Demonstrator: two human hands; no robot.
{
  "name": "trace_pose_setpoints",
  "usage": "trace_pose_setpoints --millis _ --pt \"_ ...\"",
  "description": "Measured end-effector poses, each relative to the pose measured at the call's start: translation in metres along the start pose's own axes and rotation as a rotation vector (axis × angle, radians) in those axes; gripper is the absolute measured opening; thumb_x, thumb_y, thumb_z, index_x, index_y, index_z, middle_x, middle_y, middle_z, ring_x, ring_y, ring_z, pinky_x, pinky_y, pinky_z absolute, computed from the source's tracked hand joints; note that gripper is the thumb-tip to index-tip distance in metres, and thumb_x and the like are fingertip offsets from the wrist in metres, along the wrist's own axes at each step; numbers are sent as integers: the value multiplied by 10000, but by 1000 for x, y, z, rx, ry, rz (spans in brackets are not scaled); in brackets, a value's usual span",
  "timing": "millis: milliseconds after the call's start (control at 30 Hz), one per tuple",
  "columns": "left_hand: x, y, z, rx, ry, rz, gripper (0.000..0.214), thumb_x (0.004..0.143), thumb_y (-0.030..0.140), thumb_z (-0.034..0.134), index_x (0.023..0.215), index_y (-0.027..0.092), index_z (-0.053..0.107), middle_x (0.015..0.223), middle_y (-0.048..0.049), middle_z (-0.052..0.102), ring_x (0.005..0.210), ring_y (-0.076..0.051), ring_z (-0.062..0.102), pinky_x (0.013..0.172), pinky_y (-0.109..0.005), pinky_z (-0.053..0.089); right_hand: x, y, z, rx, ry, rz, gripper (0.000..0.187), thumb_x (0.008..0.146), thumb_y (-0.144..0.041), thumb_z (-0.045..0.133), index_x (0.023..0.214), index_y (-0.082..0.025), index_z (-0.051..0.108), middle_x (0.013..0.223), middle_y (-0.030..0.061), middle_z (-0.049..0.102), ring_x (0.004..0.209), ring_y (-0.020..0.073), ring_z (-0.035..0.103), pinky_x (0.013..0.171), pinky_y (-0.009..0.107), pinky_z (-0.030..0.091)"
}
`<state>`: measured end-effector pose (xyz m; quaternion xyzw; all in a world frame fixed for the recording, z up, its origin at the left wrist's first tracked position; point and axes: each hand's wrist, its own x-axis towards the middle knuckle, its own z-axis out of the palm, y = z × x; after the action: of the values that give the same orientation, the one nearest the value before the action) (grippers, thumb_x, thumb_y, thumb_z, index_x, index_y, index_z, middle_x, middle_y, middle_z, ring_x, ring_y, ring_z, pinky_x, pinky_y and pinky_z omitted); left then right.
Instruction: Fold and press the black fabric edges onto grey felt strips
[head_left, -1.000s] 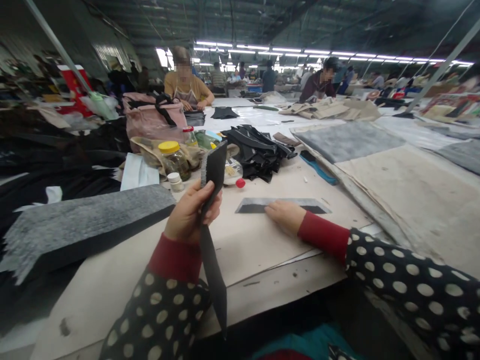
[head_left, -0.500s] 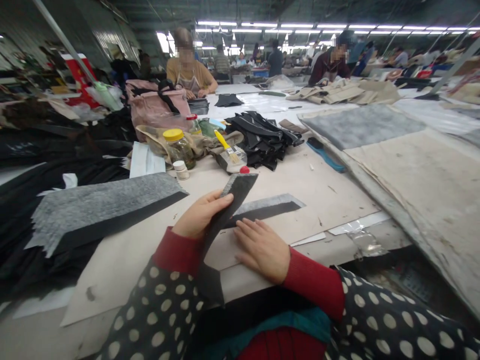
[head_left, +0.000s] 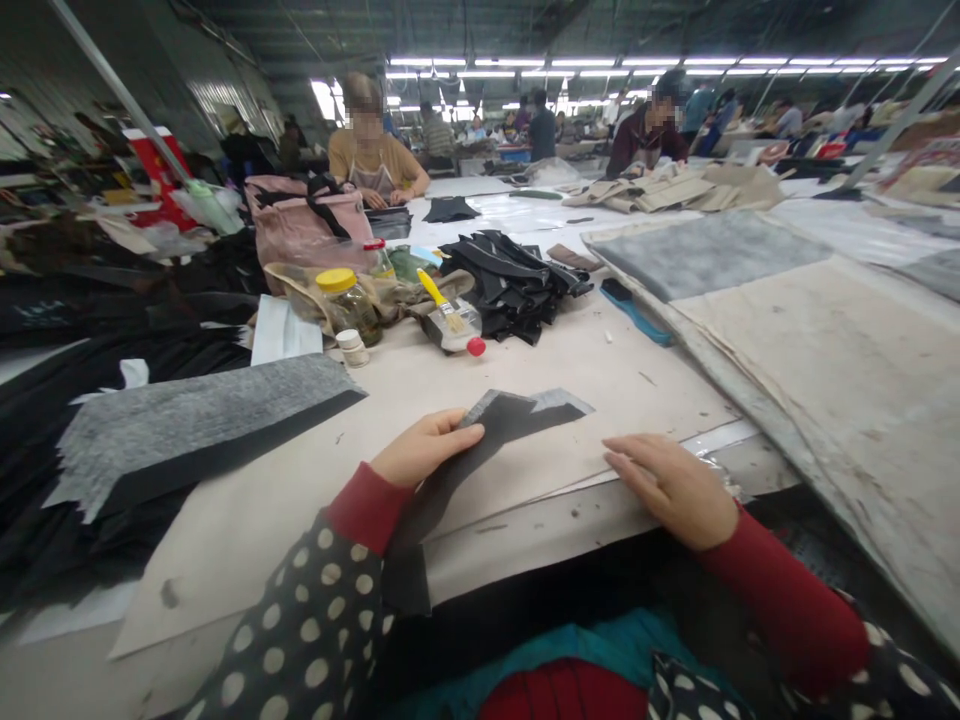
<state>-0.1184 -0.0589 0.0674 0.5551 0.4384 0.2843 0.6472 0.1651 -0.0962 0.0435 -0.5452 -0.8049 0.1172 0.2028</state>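
My left hand pinches the end of a long black fabric strip, which slants down across the pale work table toward my left sleeve. Under the strip's far end lies a grey-and-black felt strip. My right hand rests near the table's front edge, apart from both strips. It holds nothing, and its fingers are spread slightly.
A wide grey-and-black felt piece lies at the left. Ahead are a black fabric pile, a yellow-lidded glass jar, a yellow-handled paintbrush and a pink bag. Stacked sheets lie at the right; co-workers sit beyond.
My right hand has moved right, off the grey strip, toward the table edge. My left hand has lowered the black strip, which now lies flatter over the grey strip.
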Motion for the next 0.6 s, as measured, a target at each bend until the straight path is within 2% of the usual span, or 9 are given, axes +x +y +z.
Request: trace_pose_setpoints --millis 100,167,233,300,367,467,600 --pt "-4 9 24 148 -187 21 265 733 379 532 852 149 587 762 -1 578 670 -118 493 615 -214 377 -2 -18 -12 394 -77 71 448 813 -421 362 1160 -157 467 1068 109 572 942 189 534 795 335 432" --pt "-7 14 40 299 -279 44 255 752 381 499 798 146 586 700 14 549 634 -108 467 576 -202 358 1 -33 -15 546 -171 72 476 777 -432 421 1166 -159 456 1039 88 581 910 177 541 738 291 447" --pt "-9 17 52 453 -301 76 255 760 379 479 755 144 580 647 28 516 606 -99 443 544 -191 337 6 -44 -14 552 -262 54 381 742 -422 478 1001 -154 559 872 53 611 787 154 548 649 249 437" --pt "-12 17 55 571 -281 97 246 759 371 476 760 148 580 646 33 512 604 -97 441 538 -186 333 11 -47 -13 505 -325 41 280 735 -407 495 756 -147 597 665 15 573 639 122 508 566 226 397" --pt "-16 16 48 616 -270 75 226 744 361 494 804 162 584 692 31 538 632 -104 463 549 -182 347 16 -41 -13 508 -321 34 287 745 -401 482 650 -146 572 582 -1 517 576 105 461 534 222 364" --pt "-26 17 25 555 -238 12 211 719 340 532 844 178 586 757 24 573 678 -117 500 577 -183 377 26 -20 -18 580 -208 95 279 737 -422 493 703 -154 563 583 -11 481 553 98 428 510 220 340" --pt "-35 22 -16 383 -77 -33 233 709 316 556 883 163 578 733 11 582 613 -97 499 541 -179 378 47 13 -26 614 -88 206 281 726 -433 518 654 -161 512 559 -21 434 536 88 401 521 225 325"
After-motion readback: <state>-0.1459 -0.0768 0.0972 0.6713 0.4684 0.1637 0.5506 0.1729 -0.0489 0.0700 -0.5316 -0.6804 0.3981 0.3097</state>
